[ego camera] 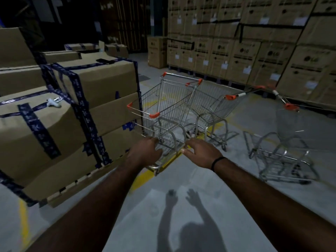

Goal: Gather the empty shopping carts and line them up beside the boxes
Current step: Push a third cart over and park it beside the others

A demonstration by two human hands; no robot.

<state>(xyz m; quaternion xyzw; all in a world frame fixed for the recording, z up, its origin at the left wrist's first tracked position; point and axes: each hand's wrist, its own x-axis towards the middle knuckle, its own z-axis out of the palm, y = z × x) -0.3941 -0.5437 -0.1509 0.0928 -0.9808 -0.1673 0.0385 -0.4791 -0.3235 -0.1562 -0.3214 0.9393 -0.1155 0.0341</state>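
Note:
Three empty wire shopping carts with orange corner caps stand on the grey floor. The nearest cart (163, 110) is right beside the taped cardboard boxes (94, 99) on the left. A second cart (214, 108) stands just behind it to the right, and a third cart (285, 135), blurred, stands apart further right. My left hand (145, 151) reaches to the near end of the nearest cart's low frame, fingers curled at the wire. My right hand (201, 151) hovers at the same frame with fingers spread; whether it touches is unclear.
A tall wall of stacked cartons (254, 51) on pallets runs along the back and right. More taped boxes (23, 73) rise on the left, one with a small white object (53, 102) on top. Yellow floor lines (143, 177) pass under the cart. Bare floor lies near me.

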